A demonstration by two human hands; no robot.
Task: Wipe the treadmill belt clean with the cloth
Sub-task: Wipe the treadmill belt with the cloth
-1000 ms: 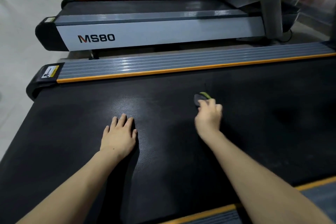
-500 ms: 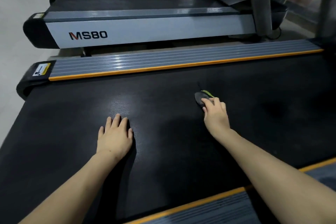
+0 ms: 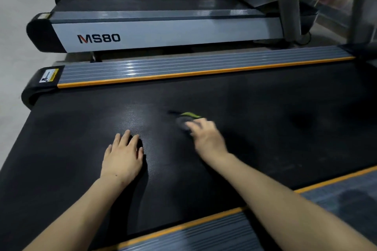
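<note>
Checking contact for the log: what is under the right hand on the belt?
Under the right hand a dark cloth with a green edge lies on the black belt. The fingers cover its near part; motion blur hides the grip.

Dim, soft light with a pale sheen mid-frame on the belt (image 3: pixel 140 116), motion blur on the right hand (image 3: pixel 206 138), lines bowing at the edges.

Blk belt (image 3: pixel 265 128), orange-edged gray rail (image 3: pixel 183 67), dark/green cloth (image 3: pixel 186 118).
</note>
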